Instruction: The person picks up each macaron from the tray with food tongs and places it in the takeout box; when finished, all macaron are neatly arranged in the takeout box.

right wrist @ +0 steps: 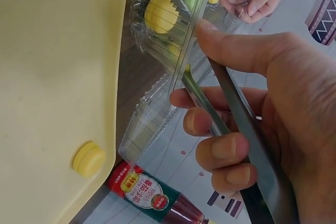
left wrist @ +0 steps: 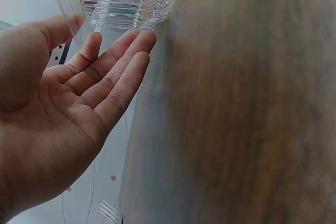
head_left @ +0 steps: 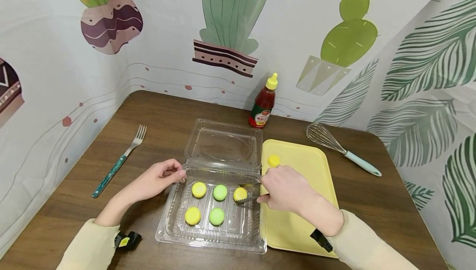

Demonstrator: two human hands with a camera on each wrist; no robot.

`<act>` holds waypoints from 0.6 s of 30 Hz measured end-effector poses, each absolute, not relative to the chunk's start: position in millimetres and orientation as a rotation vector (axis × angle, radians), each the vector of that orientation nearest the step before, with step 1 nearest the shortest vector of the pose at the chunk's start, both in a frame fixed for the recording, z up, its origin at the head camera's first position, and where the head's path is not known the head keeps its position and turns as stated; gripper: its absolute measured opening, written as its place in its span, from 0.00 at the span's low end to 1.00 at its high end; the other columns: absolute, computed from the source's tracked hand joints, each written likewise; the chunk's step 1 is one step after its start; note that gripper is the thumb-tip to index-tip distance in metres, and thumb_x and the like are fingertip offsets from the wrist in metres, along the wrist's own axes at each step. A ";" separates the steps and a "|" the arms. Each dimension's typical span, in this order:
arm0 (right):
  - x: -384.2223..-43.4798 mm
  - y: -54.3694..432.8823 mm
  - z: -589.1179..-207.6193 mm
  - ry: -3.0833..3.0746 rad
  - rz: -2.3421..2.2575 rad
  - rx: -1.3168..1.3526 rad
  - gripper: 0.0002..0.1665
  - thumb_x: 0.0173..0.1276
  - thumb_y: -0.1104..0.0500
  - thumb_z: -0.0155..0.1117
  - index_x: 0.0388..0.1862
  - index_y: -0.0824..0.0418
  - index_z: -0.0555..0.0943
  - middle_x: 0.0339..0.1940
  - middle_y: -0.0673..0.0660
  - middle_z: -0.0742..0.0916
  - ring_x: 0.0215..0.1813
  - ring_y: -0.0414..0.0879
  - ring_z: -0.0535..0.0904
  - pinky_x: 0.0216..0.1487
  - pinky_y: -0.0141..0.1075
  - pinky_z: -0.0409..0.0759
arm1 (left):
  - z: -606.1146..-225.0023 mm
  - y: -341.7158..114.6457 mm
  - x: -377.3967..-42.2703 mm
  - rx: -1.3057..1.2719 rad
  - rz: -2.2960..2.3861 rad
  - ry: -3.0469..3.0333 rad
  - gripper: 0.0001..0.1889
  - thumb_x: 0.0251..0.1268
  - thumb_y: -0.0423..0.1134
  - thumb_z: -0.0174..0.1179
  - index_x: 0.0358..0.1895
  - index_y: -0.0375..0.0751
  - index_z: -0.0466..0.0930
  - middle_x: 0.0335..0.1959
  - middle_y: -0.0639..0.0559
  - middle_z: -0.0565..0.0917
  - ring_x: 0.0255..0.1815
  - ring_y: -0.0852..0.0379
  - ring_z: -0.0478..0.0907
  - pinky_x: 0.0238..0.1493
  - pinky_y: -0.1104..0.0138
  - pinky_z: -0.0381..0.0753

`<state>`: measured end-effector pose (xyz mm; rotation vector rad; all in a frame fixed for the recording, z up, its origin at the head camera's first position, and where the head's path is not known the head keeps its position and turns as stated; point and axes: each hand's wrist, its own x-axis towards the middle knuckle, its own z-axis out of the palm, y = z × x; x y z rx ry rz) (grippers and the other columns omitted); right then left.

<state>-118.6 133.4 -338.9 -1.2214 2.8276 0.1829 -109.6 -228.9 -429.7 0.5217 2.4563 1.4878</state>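
A clear plastic container lies with its lid folded back, holding yellow macarons and green macarons. At its left rim, my left hand has the thumb and index finger on the plastic edge; the other fingers extend loosely in the left wrist view. My right hand grips metal tongs, fingers curled around the arms. Inside the container's right side, the serrated tong tips sit around a yellow macaron. Whether it touches the container floor is hard to tell.
A yellow tray bearing one yellow macaron lies right of the container. Behind stands a ketchup bottle. A whisk lies at the far right and a fork at the left. A patterned cloth hangs behind the table.
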 end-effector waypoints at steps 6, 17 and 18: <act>-119.4 136.5 -340.0 2.829 0.170 -1.204 0.27 0.54 0.40 0.77 0.16 0.53 0.72 0.14 0.45 0.72 0.17 0.40 0.67 0.23 0.40 0.77 | -429.1 -228.1 -109.8 0.526 1.516 2.437 0.07 0.76 0.39 0.56 0.44 0.38 0.77 0.37 0.51 0.85 0.41 0.56 0.84 0.44 0.65 0.82; -121.2 144.7 -337.1 2.816 0.118 -1.262 0.21 0.55 0.39 0.76 0.25 0.53 0.81 0.17 0.44 0.76 0.20 0.44 0.74 0.27 0.43 0.78 | -430.0 -227.8 -109.7 0.534 1.513 2.446 0.06 0.76 0.39 0.57 0.43 0.39 0.77 0.37 0.52 0.86 0.40 0.56 0.84 0.44 0.66 0.82; -121.2 145.7 -336.2 2.818 0.110 -1.266 0.22 0.55 0.39 0.76 0.25 0.53 0.80 0.17 0.44 0.76 0.20 0.44 0.74 0.28 0.43 0.78 | -430.1 -227.9 -109.8 0.535 1.514 2.445 0.06 0.76 0.39 0.57 0.43 0.39 0.77 0.37 0.52 0.86 0.40 0.56 0.84 0.44 0.65 0.82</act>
